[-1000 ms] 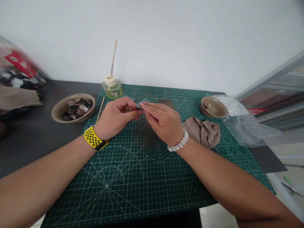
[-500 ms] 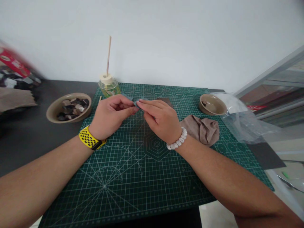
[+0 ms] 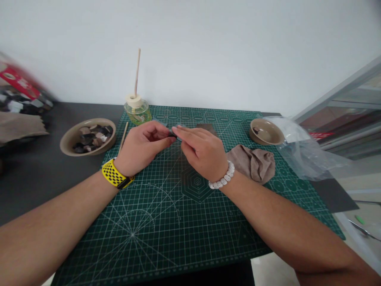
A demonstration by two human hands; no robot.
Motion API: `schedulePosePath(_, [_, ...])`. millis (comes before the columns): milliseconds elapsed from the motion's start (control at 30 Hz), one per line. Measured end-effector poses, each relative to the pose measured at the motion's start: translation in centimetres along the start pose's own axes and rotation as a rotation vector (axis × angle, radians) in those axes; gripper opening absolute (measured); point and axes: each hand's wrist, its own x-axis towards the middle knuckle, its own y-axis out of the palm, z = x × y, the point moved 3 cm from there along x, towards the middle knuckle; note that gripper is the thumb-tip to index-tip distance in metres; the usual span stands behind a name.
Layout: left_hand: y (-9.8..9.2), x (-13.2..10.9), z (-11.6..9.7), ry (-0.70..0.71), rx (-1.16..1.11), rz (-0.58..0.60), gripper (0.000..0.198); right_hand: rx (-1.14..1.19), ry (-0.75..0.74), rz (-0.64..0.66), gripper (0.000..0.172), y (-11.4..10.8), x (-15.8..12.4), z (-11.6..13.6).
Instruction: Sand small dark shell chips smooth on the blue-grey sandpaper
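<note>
Your left hand [image 3: 143, 147] and right hand [image 3: 204, 153] meet above the far half of the green cutting mat [image 3: 178, 222]. Both pinch one small blue-grey piece [image 3: 175, 132] between thumb and fingertips. The piece is held just clear of the mat and mostly hidden by your fingers; what it is made of cannot be told.

Handling, judged: thin, very light, probably pliable. It likely creases or slips out if squeezed at the middle. Hold it at opposite edges with the fingertip pads and light pressure, as the hands are placed now.

Surroundings: a glass bottle with a stick [image 3: 137, 111] stands just beyond the hands. A bowl of dark chips [image 3: 67, 147] sits on the desk [image 3: 35, 171] to the left. A crumpled brown cloth [image 3: 253, 163] lies just beside the right wrist, with a smaller bowl [image 3: 253, 137] behind it
</note>
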Motion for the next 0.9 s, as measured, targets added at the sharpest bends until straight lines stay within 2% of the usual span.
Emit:
schedulePosePath(167, [0.0, -0.05, -0.02, -0.025, -0.012, 0.005, 0.015, 0.006, -0.03, 0.079, 0.049, 0.23, 0.16, 0.14])
schedulePosePath(500, [0.07, -0.17, 0.15, -0.004, -0.047, -0.053, 0.017, -0.045, 0.052, 0.037, 0.048, 0.16, 0.1, -0.17])
schedulePosePath(700, [0.26, -0.26, -0.19, -0.035, -0.01, 0.023, 0.019, -0.036, 0.072, 0.008, 0.05, 0.02, -0.04, 0.01])
schedulePosePath(900, [0.26, -0.2, -0.33, -0.027, 0.053, 0.064, 0.017, -0.011, 0.048, 0.096, 0.053, -0.09, -0.02, 0.78])
